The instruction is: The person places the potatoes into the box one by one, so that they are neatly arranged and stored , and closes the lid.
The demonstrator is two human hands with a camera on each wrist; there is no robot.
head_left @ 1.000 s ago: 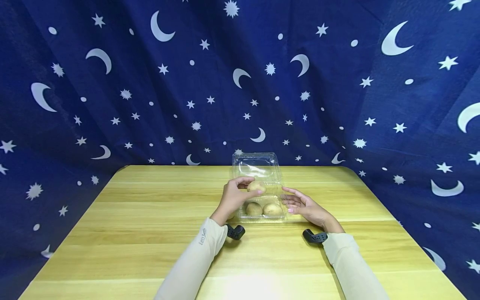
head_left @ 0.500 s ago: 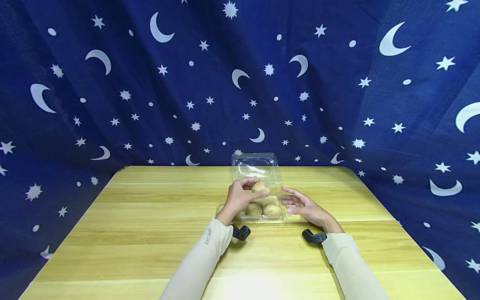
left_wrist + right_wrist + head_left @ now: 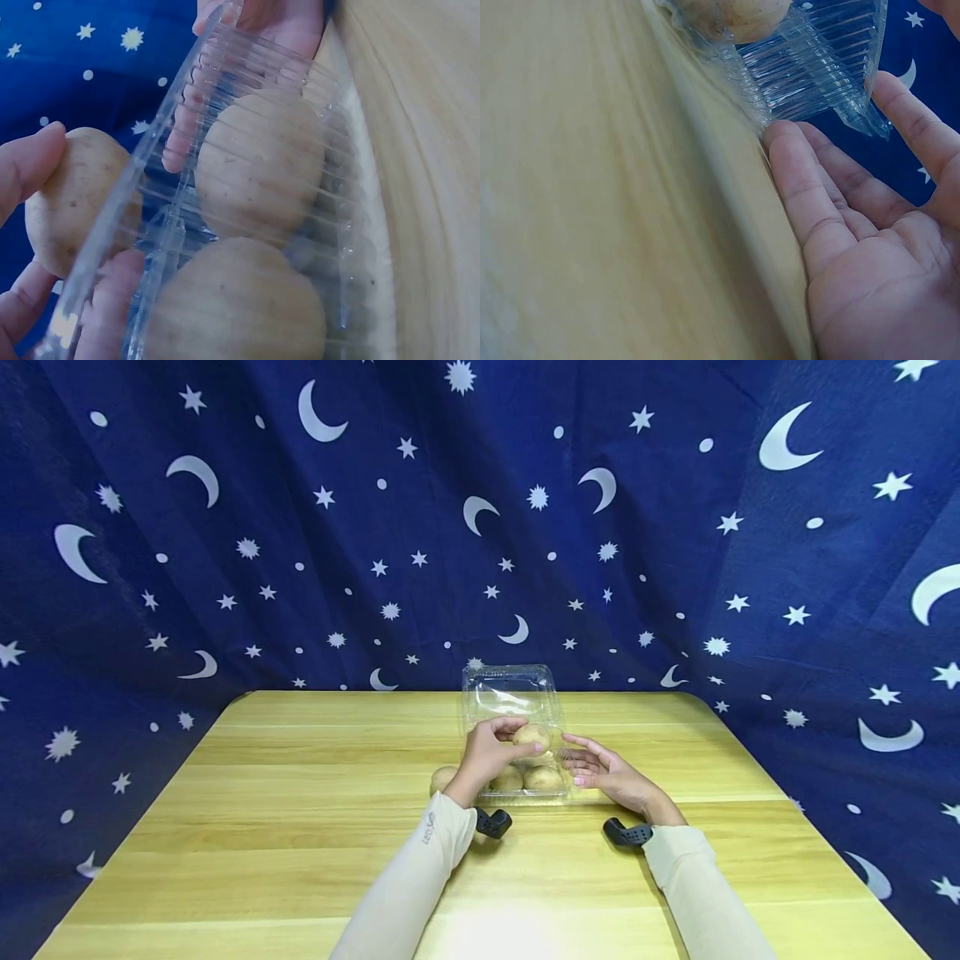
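My left hand (image 3: 480, 758) grips a potato (image 3: 534, 737) between thumb and fingers, above a clear plastic clamshell box (image 3: 512, 691) that stands with its lid raised. Two potatoes, a left one (image 3: 507, 780) and a right one (image 3: 543, 779), lie along the box's near side. The left wrist view shows the held potato (image 3: 84, 199) beyond the ribbed wall of the box. At the box's right side, my right hand (image 3: 618, 779) has its fingers extended and holds nothing. Its fingertips reach the box's edge in the right wrist view, where the palm (image 3: 885, 285) faces up.
Another potato (image 3: 442, 778) sits on the wooden table (image 3: 315, 827) left of the box, partly hidden by my left wrist. Behind the table hangs a dark blue cloth (image 3: 420, 627) with moons and stars. Black wrist cameras sit on both wrists.
My left hand has moved right with the potato, now over the right part of the box. The potato left of the box has come into view. The right hand has stayed put.
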